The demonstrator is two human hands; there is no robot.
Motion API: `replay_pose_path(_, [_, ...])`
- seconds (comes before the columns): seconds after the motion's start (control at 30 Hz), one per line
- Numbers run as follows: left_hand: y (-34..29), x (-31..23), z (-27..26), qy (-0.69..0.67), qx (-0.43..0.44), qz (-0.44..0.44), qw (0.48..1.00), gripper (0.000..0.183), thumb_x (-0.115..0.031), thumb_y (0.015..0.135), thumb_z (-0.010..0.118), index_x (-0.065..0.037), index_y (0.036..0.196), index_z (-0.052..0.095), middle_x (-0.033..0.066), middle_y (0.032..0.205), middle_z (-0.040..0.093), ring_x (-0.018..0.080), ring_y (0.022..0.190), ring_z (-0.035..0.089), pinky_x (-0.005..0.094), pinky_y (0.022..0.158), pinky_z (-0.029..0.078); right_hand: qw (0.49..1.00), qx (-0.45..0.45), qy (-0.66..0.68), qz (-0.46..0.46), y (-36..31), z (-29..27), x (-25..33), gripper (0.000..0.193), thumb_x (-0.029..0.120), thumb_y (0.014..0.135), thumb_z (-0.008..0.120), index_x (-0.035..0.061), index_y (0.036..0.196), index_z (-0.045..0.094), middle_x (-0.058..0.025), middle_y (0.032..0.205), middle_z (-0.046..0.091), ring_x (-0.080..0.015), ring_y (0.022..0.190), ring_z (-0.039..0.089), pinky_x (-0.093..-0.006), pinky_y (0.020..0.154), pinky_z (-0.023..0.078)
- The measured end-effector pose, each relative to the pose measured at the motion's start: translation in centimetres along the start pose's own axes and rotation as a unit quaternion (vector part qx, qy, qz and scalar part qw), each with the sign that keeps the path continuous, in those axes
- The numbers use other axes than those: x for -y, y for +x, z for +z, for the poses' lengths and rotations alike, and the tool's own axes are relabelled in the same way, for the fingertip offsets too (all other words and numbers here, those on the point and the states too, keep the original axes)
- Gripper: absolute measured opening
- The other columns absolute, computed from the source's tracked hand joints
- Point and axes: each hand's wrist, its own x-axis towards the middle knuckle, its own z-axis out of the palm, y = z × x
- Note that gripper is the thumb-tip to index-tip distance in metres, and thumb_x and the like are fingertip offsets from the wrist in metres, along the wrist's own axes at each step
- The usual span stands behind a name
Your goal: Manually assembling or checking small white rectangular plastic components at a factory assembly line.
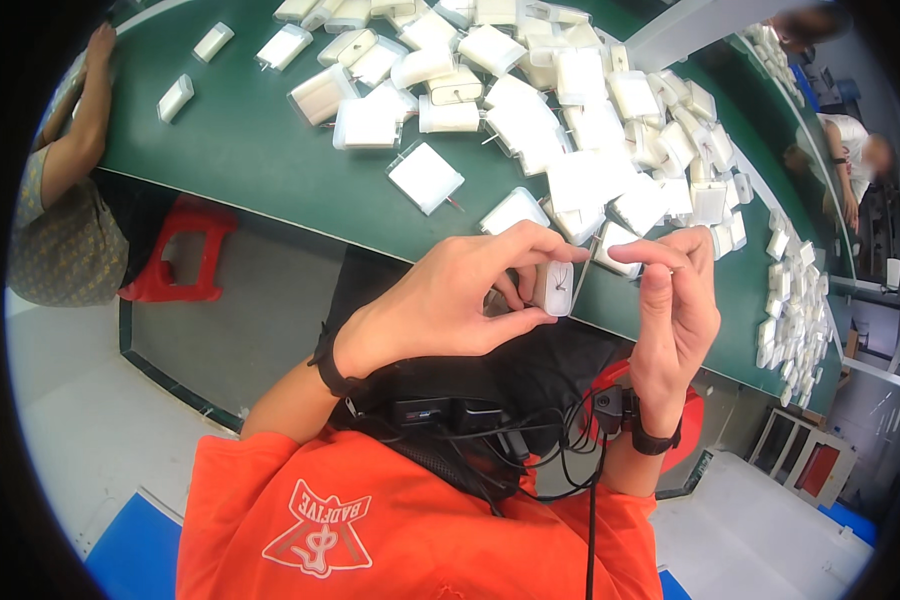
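Observation:
My left hand point(430, 290) pinches a small white plastic casing point(554, 288) between thumb and fingers, held over the table's near edge. The casing's end, with a short dark wire on it, faces me. Close by on the right is my right hand point(675, 300), its fingers bent and its thumb raised close under the index finger. If something lies between those fingertips, it is too small to make out. The right index fingertip points toward the casing without touching it. Just beyond both hands, another white casing point(618, 247) is partly covered by the right fingers.
White casings point(590, 180) lie heaped on the green table point(270, 165), many with short wires; several lie apart at left. A second pile point(795, 310) is at right. A person point(70, 190) sits at left by a red stool point(183, 250). Black cables point(570, 440) hang at my lap.

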Motion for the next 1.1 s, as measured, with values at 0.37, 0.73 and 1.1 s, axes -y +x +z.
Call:
replay_pose_path(0.37, [0.1, 0.1, 0.0, 0.017, 0.011, 0.004, 1.000, 0.058, 0.008, 0.084, 0.081, 0.001, 0.137, 0.060, 0.0107, 0.130, 0.074, 0.0189, 0.099, 0.078, 0.0305, 0.078, 0.066, 0.989, 0.003, 0.144, 0.044, -0.5, 1.1, -0.3, 0.006, -0.002, 0.095, 0.076, -0.0053, 0.099, 0.076, -0.0111, 0.089, 0.076, -0.0168, 0.075, 0.069, -0.0288, 0.069, 0.054])
replay_pose_path(0.73, [0.1, 0.0, 0.0, 0.009, 0.004, 0.009, 1.000, 0.059, 0.007, 0.082, 0.083, -0.001, 0.137, 0.062, 0.0088, 0.102, 0.073, 0.0172, 0.083, 0.075, 0.0297, 0.073, 0.065, 0.987, 0.017, 0.146, 0.064, -0.3, 1.7, -0.8, 0.004, -0.002, 0.097, 0.074, -0.0045, 0.099, 0.076, -0.0102, 0.086, 0.075, -0.0153, 0.074, 0.068, -0.0278, 0.067, 0.052])
replay_pose_path(1.1, [0.1, 0.0, 0.1, 0.014, -0.001, 0.008, 1.000, 0.057, 0.007, 0.082, 0.083, 0.000, 0.135, 0.061, 0.0100, 0.122, 0.074, 0.0175, 0.087, 0.076, 0.0303, 0.074, 0.065, 0.988, 0.016, 0.151, 0.041, -0.2, 1.5, -0.9, 0.005, 0.001, 0.099, 0.073, -0.0044, 0.100, 0.075, -0.0110, 0.089, 0.075, -0.0160, 0.076, 0.068, -0.0283, 0.070, 0.053])
